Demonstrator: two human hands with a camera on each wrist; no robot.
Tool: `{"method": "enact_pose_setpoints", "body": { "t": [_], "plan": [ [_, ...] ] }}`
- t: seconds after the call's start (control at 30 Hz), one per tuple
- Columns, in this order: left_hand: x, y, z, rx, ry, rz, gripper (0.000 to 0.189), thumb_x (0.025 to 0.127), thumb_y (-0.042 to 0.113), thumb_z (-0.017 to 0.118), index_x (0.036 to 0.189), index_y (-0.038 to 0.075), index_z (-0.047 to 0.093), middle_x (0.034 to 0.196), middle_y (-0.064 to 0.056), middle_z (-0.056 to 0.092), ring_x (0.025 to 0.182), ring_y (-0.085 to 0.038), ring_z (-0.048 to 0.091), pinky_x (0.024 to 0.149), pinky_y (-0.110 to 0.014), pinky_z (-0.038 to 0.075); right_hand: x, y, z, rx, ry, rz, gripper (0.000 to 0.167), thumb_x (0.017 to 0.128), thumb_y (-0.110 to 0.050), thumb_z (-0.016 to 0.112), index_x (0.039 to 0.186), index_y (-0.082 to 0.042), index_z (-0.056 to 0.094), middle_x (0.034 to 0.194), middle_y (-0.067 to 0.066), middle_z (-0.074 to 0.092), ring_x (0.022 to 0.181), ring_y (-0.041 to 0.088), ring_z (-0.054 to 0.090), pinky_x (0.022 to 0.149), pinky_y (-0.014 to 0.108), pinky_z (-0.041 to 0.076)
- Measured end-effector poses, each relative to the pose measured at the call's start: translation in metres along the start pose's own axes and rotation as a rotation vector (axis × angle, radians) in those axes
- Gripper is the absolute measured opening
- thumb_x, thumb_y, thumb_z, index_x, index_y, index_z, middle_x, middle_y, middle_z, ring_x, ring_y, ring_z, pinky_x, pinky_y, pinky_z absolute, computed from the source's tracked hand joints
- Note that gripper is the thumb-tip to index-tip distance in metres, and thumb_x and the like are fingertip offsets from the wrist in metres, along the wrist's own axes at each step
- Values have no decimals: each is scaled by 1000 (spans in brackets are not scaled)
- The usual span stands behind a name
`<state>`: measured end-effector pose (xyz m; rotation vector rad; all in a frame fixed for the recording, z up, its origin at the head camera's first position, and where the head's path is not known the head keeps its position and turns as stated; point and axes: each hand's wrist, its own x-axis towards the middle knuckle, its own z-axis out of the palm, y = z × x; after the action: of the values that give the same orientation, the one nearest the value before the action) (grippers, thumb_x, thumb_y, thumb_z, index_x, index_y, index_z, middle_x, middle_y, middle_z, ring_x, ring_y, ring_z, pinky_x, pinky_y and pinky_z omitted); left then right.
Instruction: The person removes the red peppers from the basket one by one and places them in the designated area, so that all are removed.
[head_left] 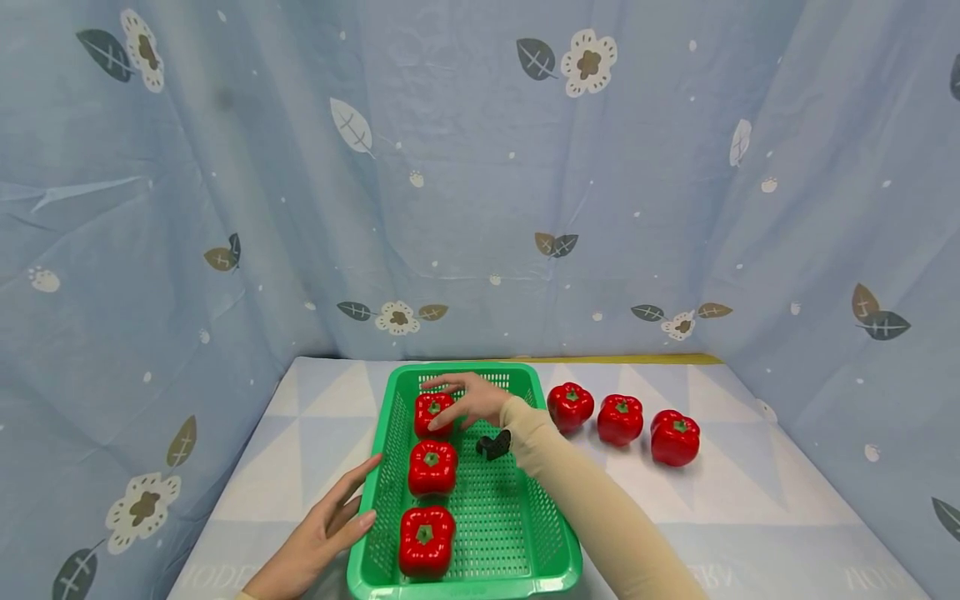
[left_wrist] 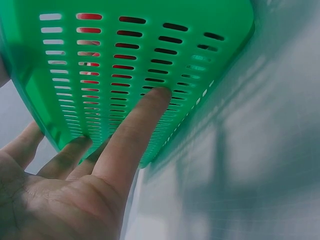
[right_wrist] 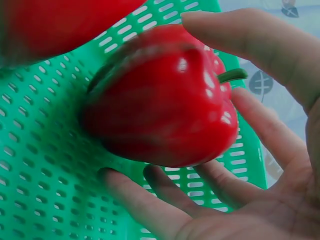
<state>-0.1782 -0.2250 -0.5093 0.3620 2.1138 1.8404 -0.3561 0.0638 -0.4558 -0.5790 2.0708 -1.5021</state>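
Observation:
A green perforated plastic basket holds three red bell peppers in a column along its left side. Around the far pepper my right hand spreads its fingers, with gaps showing between several of them and the pepper's skin. The thumb lies near the pepper's top edge; whether it touches cannot be told. Closer in are the middle pepper and the near pepper. Against the basket's outer left wall, my left hand rests with extended fingers; one fingertip touches the slotted side in the left wrist view.
On the patterned tablecloth, right of the basket, three more red peppers stand in a slanting row: one close to the rim, a middle one and a right one. A blue floral curtain hangs behind and beside the table.

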Motion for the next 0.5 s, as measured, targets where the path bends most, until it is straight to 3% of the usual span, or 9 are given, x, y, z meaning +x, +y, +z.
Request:
{"method": "enact_pose_setpoints", "body": {
  "t": [0.27, 0.5],
  "plan": [
    [0, -1, -1, -6, -11, -7, 64, 118, 24, 53, 175, 30, 24, 182, -16, 7, 157, -66, 11, 121, -77, 32, 3, 2, 3, 10, 14, 16, 72, 89, -3, 88, 156, -11, 63, 144, 14, 56, 109, 24, 68, 100, 70, 56],
    [0, 0, -1, -1, -19, 4, 64, 119, 23, 53, 176, 29, 23, 182, -17, 5, 157, -67, 9, 121, -77, 30, 4, 2, 4, 10, 18, 12, 70, 89, -2, 88, 155, -10, 63, 143, 13, 56, 108, 23, 67, 98, 67, 58]
  ]
}}
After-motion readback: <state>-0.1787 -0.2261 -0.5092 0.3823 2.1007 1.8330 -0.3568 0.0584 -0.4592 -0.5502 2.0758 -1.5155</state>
